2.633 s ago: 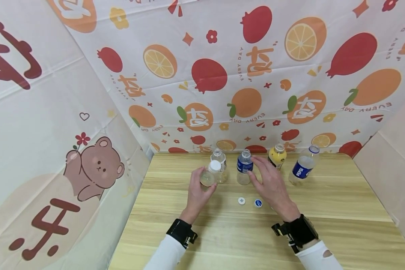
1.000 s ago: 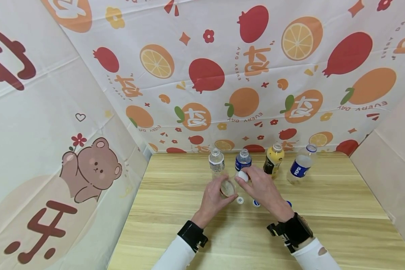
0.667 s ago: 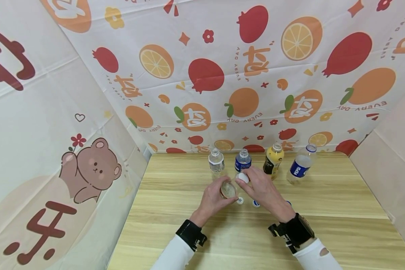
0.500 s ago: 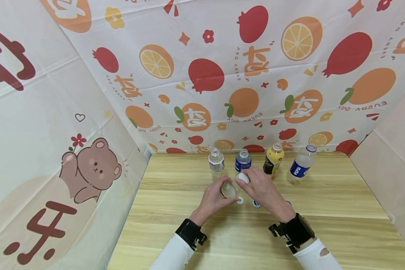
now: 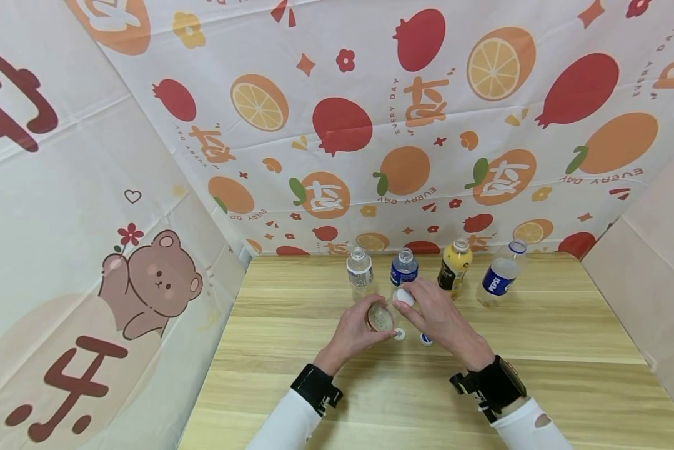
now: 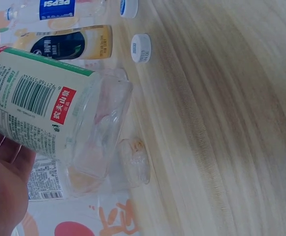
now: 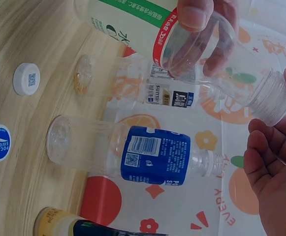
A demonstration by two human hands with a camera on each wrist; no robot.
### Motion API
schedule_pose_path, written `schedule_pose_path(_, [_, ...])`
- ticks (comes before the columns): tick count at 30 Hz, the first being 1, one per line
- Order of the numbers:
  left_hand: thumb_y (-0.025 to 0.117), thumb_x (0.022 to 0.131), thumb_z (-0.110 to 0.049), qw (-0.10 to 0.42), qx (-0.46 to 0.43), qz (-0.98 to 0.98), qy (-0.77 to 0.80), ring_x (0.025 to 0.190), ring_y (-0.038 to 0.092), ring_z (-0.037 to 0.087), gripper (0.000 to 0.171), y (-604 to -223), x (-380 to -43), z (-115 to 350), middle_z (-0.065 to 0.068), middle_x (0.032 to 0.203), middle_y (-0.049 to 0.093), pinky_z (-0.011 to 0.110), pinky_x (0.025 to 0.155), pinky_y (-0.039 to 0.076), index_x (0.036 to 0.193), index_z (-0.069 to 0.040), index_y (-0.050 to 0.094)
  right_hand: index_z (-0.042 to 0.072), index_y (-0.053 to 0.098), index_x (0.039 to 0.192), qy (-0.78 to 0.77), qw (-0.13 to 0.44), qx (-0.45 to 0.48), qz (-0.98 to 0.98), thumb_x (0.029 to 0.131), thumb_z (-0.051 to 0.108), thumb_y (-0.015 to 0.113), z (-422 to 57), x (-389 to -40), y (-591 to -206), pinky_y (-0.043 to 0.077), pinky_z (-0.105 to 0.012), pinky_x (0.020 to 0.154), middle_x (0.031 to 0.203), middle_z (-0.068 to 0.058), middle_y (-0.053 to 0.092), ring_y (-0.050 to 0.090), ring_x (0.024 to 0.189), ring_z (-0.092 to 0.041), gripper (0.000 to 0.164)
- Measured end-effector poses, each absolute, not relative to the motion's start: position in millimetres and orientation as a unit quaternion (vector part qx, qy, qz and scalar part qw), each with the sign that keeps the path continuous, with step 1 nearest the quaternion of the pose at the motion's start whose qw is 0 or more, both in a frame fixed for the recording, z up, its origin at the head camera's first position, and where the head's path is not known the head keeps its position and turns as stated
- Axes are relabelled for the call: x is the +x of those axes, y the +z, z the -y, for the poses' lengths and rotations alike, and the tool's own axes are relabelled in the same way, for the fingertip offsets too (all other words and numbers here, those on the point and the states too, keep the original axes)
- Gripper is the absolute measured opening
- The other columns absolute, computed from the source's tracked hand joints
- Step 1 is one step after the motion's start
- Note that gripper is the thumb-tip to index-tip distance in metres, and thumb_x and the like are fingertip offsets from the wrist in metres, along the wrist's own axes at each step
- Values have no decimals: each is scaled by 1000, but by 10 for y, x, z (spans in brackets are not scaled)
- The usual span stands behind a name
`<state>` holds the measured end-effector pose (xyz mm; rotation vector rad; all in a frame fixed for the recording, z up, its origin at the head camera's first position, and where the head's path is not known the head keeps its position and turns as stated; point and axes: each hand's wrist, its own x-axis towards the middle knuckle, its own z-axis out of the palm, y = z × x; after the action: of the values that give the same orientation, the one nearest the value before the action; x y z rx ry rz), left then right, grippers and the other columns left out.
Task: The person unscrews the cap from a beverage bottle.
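Observation:
My left hand (image 5: pixel 355 330) grips a clear plastic bottle (image 6: pixel 44 105) with a pale green-and-white label and a red band. The bottle is tilted above the table, its base towards me and its neck pointing away to the right. My right hand (image 5: pixel 442 317) has thumb and fingers at the white screw cap (image 7: pixel 272 98), which sits on the bottle's neck. Behind the hands stand a clear bottle with a white label (image 5: pixel 360 272) and a blue-labelled Pocari Sweat bottle (image 7: pixel 156 156), both uncapped. The right hand partly covers the blue-labelled one in the head view.
To the right stand an uncapped yellow bottle (image 5: pixel 455 265) and an uncapped Pepsi bottle (image 5: pixel 502 275). On the wooden table (image 5: pixel 393 400) lie a white cap (image 5: pixel 400 334) and a blue-and-white cap (image 5: pixel 426 339). A printed cloth (image 5: pixel 292 156) hangs behind.
Since the oldest frame, my left hand has brought the bottle rightward and tilted it. The right hand has come down from beside the blue-labelled bottle onto the cap. Recently both hands barely move.

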<state>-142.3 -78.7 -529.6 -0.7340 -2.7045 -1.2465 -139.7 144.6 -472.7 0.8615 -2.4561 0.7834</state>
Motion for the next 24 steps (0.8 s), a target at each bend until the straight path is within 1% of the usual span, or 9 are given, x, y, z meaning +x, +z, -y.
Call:
schedule_pose_path(3, [93,78,-29,62,-243,879,-406,118,63,19,69,-5318,-1414,761,3,128,66,38,98,56,136,-13,57,5,64,115,293,210,301,883,99,28,71,-1445,-1390,-4740,52,-30,67,103,-4,64,56,86,-15,29])
schedule_pose_path(5, [93,78,-25,82,-245,877,-405,120,63,22,71,-5332,-1404,738,6,130,65,40,100,55,137,-10,56,2,64,119,302,211,287,884,97,26,73,-1443,-1380,-4750,54,-32,67,105,-8,66,59,87,-17,33])
schedule_pose_path(7, [93,78,-25,100,-243,880,-395,121,62,24,73,-5348,-1396,715,9,133,64,40,102,54,138,-8,55,0,63,123,310,211,264,889,97,26,71,-1436,-1370,-4764,54,-31,66,104,-9,66,59,85,-18,38])
schedule_pose_path(10, [93,78,-26,118,-233,891,-371,122,60,24,75,-5368,-1384,687,10,136,62,40,103,53,139,-7,54,-1,63,127,315,203,227,899,98,32,68,-1421,-1357,-4776,52,-30,63,99,-10,65,59,81,-18,45])
schedule_pose_path(12, [93,78,-28,128,-227,899,-353,121,60,24,75,-5383,-1382,678,9,136,62,40,103,52,138,-8,54,0,64,126,313,193,205,907,99,36,67,-1406,-1349,-4784,53,-31,63,99,-10,66,60,80,-20,45])
schedule_pose_path(14, [93,77,-29,141,-229,903,-336,120,61,23,75,-5401,-1381,673,8,134,63,40,103,52,138,-8,54,1,67,122,307,180,189,915,99,40,68,-1394,-1343,-4784,56,-33,65,101,-11,69,63,81,-21,45])
schedule_pose_path(17, [94,77,-30,156,-236,904,-320,117,62,22,75,-5421,-1384,676,8,132,64,40,102,53,137,-8,54,3,70,117,299,167,178,923,98,41,70,-1377,-1340,-4790,60,-38,68,104,-12,71,67,84,-22,42])
schedule_pose_path(20, [93,77,-31,163,-241,904,-312,117,62,22,74,-5431,-1384,687,8,132,65,40,101,53,136,-8,54,3,71,114,300,165,184,921,98,38,72,-1370,-1342,-4786,60,-37,67,101,-10,71,65,81,-19,39])
schedule_pose_path(24, [93,77,-31,159,-243,903,-316,119,61,22,75,-5438,-1385,707,8,134,64,41,104,52,136,-8,54,3,71,116,299,169,202,917,97,34,74,-1371,-1345,-4785,59,-35,68,102,-8,71,65,83,-18,37])
